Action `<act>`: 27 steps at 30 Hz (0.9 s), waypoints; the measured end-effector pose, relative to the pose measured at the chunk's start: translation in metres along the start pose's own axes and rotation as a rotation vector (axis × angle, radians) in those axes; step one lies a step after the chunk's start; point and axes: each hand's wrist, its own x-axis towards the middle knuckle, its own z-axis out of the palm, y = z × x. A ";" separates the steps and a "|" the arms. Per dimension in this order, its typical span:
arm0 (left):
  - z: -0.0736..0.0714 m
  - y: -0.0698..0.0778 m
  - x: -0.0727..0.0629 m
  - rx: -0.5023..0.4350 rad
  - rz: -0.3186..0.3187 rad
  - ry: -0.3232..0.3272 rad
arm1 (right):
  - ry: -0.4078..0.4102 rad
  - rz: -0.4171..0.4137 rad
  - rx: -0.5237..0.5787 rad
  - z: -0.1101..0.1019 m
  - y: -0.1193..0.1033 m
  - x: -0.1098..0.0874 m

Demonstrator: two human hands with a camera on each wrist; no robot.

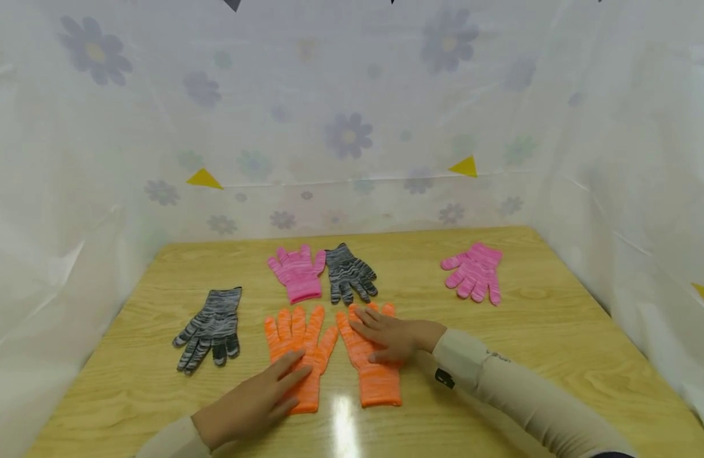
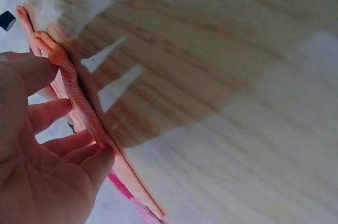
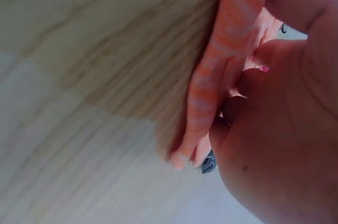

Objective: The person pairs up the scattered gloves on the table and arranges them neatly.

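Observation:
Two orange knit gloves lie side by side on the table, fingers pointing away from me. My left hand rests its spread, fairly straight fingers on the palm of the left orange glove; the left wrist view shows the fingertips touching the orange fabric. Across the right orange glove lies my right hand, its fingers over the upper part of the glove. From the right wrist, the thumb and fingertips press on the glove's surface. Part of each glove is hidden under the hands.
Beyond the orange pair lie a pink glove and a dark grey glove, edges close together. Another grey glove is at the left, another pink glove at the far right. White flowered sheeting surrounds the wooden table.

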 end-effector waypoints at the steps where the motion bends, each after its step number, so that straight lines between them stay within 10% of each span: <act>1: -0.003 0.001 -0.008 -0.025 0.014 -0.027 | -0.011 0.011 -0.019 0.000 0.000 0.000; 8: -0.011 0.006 -0.010 -0.046 -0.021 -0.042 | -0.005 0.063 -0.016 -0.002 0.003 -0.002; 19: -0.009 0.008 -0.007 -0.053 0.005 -0.044 | 0.334 -0.014 0.101 0.015 0.005 -0.039; 27: -0.009 0.006 -0.008 -0.070 -0.017 -0.061 | 0.234 0.019 0.080 0.038 0.003 -0.038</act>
